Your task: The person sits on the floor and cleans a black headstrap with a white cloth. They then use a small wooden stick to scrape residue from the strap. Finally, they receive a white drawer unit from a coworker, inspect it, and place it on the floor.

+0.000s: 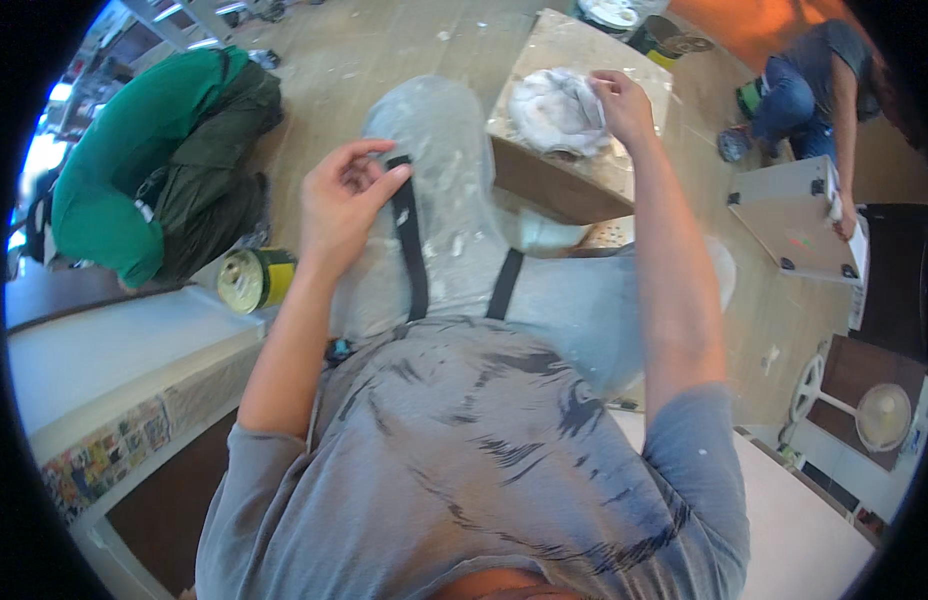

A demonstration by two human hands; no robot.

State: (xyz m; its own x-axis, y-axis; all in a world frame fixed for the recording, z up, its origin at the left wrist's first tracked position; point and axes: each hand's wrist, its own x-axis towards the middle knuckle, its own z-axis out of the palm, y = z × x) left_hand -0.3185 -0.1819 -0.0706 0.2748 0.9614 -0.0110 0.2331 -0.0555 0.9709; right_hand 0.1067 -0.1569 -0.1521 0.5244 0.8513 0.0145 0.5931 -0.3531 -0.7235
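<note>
My right hand reaches to the far side, its fingers pinched at the edge of a fluffy white wad, which looks like cotton or rag. The wad sits on top of a worn, stained wooden box. My left hand hovers over my left thigh, beside a black strap lying on the pale, dusty trousers. Its thumb and forefinger are apart and the other fingers curl loosely, with nothing visible in them.
A person in green bends at the left near a yellow-and-black can and a white panel. At the right another person holds a pale board with black corners. More cans stand behind the box.
</note>
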